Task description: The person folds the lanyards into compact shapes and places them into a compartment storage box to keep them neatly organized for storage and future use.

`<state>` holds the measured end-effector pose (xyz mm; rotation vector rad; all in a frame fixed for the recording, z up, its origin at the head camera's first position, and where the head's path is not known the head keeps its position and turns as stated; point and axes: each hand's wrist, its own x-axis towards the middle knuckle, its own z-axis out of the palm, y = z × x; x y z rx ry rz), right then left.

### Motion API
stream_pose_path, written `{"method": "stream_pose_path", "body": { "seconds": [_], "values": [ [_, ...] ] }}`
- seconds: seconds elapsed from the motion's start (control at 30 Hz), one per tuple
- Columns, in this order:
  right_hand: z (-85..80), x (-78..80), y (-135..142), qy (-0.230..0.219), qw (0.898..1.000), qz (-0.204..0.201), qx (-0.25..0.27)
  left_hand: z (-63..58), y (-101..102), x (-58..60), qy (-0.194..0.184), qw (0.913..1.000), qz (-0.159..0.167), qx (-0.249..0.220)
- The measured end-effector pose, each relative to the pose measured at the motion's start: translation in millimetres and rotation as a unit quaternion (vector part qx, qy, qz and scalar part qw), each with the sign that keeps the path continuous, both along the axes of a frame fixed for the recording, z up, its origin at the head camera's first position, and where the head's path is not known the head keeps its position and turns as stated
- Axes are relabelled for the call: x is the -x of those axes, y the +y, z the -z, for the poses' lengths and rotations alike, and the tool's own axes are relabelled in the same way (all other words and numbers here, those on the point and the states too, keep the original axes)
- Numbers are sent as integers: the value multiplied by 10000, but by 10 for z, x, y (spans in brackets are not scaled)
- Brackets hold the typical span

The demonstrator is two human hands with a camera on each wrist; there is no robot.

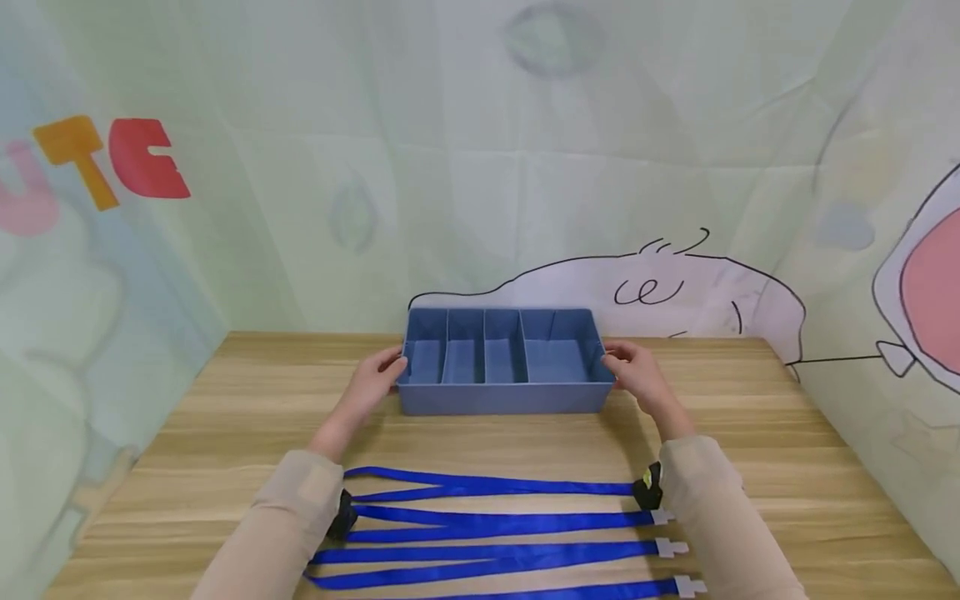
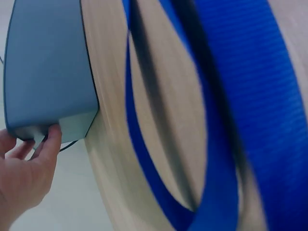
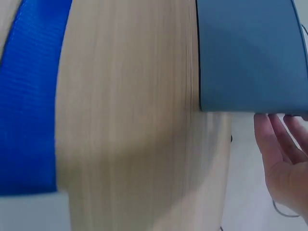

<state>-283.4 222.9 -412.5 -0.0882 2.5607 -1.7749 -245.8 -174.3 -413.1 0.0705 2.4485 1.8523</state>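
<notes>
"So, finding the divided box (image 1: 506, 400) off to one side of the hands?"

"No, finding it straight ahead, directly between the left hand (image 1: 369, 385) and the right hand (image 1: 639, 377)."

"Pointing away lengthwise?"

"Lying crosswise instead, running its long axis from one hand to the other and turning a short end toward each."

"Sitting nearer to either hand?"

"Favouring neither. Touching both: gripping the box's left end with the left hand, resting that thumb at the rim, and gripping the right end with the right hand, hooking that thumb over the rim."

"Reaching fingers underneath, too?"

"Seeing fingertips at both ends in the wrist views, but not managing to tell how far beneath the box."

"Resting on the tabletop (image 1: 750, 400)?"

"Looking close to it, yet not clearly showing contact under the box."

"And seeing anything on the near side of the box?"

"Seeing blue lanyards (image 1: 555, 524) there, running roughly parallel to its front wall, apart from it, and showing white clips (image 1: 670, 547) beyond the line of the box's right end."

"Holding any of those?"

"Holding none; grasping only the box with both hands."
</notes>
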Motion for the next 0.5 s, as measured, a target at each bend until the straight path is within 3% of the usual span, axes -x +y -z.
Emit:
{"method": "stream_pose_path", "body": {
  "seconds": [0.17,0.5],
  "values": [
    [-10,-26,-20,140,9999,-41,59,-4,-20,-12,52,9998,76,-155],
    [-38,-55,23,-78,9990,-432,-3,-21,-53,-37,33,9996,212,-192]
  ]
}}
